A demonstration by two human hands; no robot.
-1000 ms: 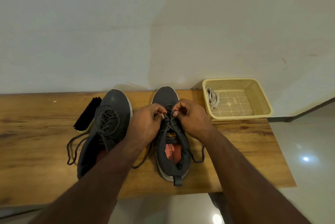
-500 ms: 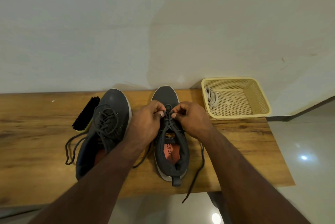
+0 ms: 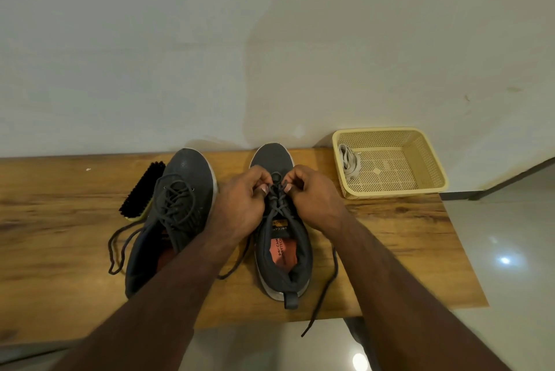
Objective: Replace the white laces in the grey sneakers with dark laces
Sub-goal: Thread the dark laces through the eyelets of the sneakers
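Two grey sneakers stand toes to the wall on the wooden table [image 3: 60,220]. The left sneaker [image 3: 180,190] is threaded with a dark lace whose loose ends trail left. Over the right sneaker [image 3: 282,250], my left hand [image 3: 243,202] and my right hand [image 3: 315,196] each pinch the dark lace [image 3: 277,199] near the lower eyelets, fingers curled. One free lace end [image 3: 326,289] runs down past the table's front edge. White laces [image 3: 348,161] lie in the yellow basket [image 3: 432,172].
A black shoe brush [image 3: 141,190] lies left of the left sneaker. The basket sits at the table's back right corner, by the wall. Past the table's right and front edges is glossy floor [image 3: 510,250].
Both hands shifted slightly toward the toe along the lacing. The right-side lace end, looped beside the shoe a second ago, now hangs straight over the table's front edge.
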